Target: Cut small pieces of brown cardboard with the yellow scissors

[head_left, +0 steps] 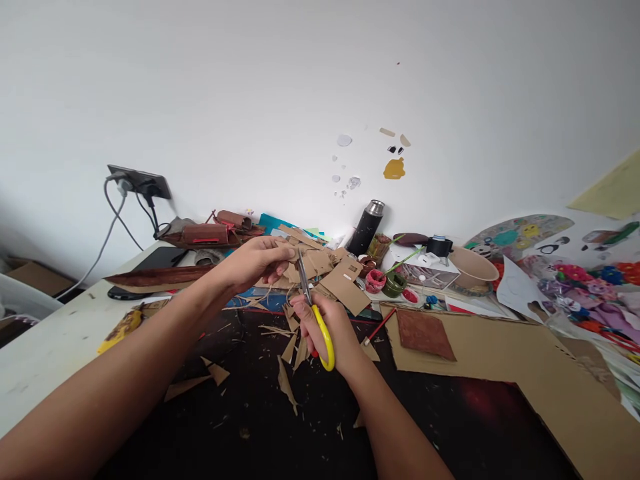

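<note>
My right hand [320, 325] is wrapped round the yellow handles of a pair of scissors [324, 333], whose blades point up and away. Left of the blade tips, my left hand [265, 261] is closed in a pinch; what sits between its fingertips is too small to make out. The blades reach right beside those fingertips. Behind both hands lies a heap of cut cardboard pieces [345, 283]. Thin cardboard scraps [286, 385] are scattered on the dark mat [250, 427] below.
A large cardboard sheet [490, 350] with a reddish-brown square [426, 335] lies at the right. Behind stand a black flask [367, 228] and paint jars [395, 284]. A red pencil [383, 325] lies near the sheet. Brown painted cardboard pieces [160, 279] are at the left.
</note>
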Available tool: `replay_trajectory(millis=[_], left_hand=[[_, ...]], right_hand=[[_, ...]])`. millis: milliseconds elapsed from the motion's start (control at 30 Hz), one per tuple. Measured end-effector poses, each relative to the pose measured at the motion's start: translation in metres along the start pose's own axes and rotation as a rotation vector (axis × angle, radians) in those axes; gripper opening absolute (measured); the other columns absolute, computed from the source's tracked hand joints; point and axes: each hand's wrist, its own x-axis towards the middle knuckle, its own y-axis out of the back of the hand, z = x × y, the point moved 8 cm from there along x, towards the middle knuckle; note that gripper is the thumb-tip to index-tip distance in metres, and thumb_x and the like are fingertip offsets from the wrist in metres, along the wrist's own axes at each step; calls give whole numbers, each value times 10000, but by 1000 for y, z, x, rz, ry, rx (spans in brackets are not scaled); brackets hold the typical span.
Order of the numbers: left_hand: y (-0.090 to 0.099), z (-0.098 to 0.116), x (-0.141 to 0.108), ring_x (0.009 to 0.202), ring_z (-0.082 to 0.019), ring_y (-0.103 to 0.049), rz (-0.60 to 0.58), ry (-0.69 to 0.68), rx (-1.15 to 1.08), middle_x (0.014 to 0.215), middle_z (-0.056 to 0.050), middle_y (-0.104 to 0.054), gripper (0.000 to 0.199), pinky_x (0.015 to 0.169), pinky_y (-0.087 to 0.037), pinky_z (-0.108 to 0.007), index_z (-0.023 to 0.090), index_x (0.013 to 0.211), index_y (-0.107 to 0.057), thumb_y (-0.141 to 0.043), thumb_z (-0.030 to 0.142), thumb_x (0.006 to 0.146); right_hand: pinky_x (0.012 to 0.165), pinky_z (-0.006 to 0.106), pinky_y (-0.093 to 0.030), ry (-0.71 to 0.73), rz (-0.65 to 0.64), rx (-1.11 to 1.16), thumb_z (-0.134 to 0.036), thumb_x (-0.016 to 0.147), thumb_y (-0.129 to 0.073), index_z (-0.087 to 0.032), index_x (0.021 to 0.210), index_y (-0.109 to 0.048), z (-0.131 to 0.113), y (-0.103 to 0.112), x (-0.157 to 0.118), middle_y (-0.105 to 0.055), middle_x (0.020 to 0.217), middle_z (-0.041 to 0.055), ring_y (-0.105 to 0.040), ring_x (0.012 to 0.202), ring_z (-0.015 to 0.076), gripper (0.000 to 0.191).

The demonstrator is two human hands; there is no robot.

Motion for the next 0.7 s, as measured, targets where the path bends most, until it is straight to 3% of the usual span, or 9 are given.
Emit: replay_trajectory(millis=[200, 367, 700], left_hand=[[-8, 6, -5, 403, -69, -485, -42, -53, 108, 516, 22, -546, 372, 401, -362, -187, 177, 594, -580, -638, 262, 952], [-10, 2, -5, 386, -75, -475, -38, 1, -15, 536, 37, -559, 264, 365, -326, -192, 193, 681, -584, -664, 272, 919], [-12, 4, -6, 421, -80, -518, -42, -22, 111, 557, 34, -584, 262, 406, -374, -194, 198, 704, -574, -645, 275, 945]], right_hand=[[368, 189, -379, -39, -36, 208, -741, 974, -597, -214, 1114, -683, -2, -3, -1, -568, 622, -50, -501, 380, 94, 553], [371, 181, -392, -32, -39, 255, -739, 976, -596, -210, 1074, -671, -5, -3, -2, -566, 622, -51, -504, 384, 90, 543], [408, 218, -394, -33, -2, 74, -698, 1005, -580, -212, 1078, -670, -3, 2, -1, -556, 583, -49, -523, 392, 122, 500]])
